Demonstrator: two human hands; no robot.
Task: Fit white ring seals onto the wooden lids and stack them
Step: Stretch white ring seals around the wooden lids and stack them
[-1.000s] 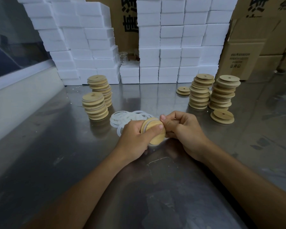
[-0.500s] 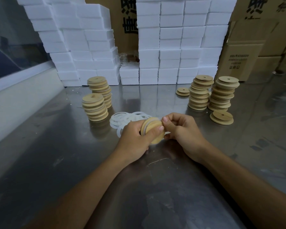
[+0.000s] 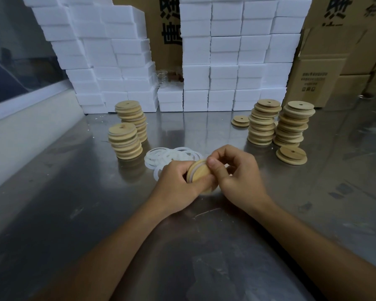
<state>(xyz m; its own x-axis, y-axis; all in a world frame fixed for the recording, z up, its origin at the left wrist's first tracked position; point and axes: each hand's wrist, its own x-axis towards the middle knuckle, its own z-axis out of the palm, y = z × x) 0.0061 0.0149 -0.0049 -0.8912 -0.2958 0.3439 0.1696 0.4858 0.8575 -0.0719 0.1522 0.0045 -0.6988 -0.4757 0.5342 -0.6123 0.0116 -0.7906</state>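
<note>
My left hand (image 3: 178, 185) grips a round wooden lid (image 3: 199, 173) held on edge above the metal table (image 3: 78, 209). My right hand (image 3: 237, 172) has its thumb and fingers curled on the lid's right rim, where a thin white ring seal sits around it. A loose heap of white ring seals (image 3: 169, 157) lies just behind my hands. Two stacks of lids (image 3: 126, 141) stand at the left. Two taller lid stacks (image 3: 279, 124) stand at the right, with a short pile (image 3: 291, 155) in front of them and another small pile (image 3: 240, 121) beside them.
White foam boxes (image 3: 224, 55) are stacked in a wall along the table's back edge. Brown cardboard cartons (image 3: 326, 68) stand at the back right. A pale ledge (image 3: 24, 127) borders the table on the left.
My right thumb has shifted up along the lid's rim, and the lid has turned a little in my left hand. The stacks and rings have not moved.
</note>
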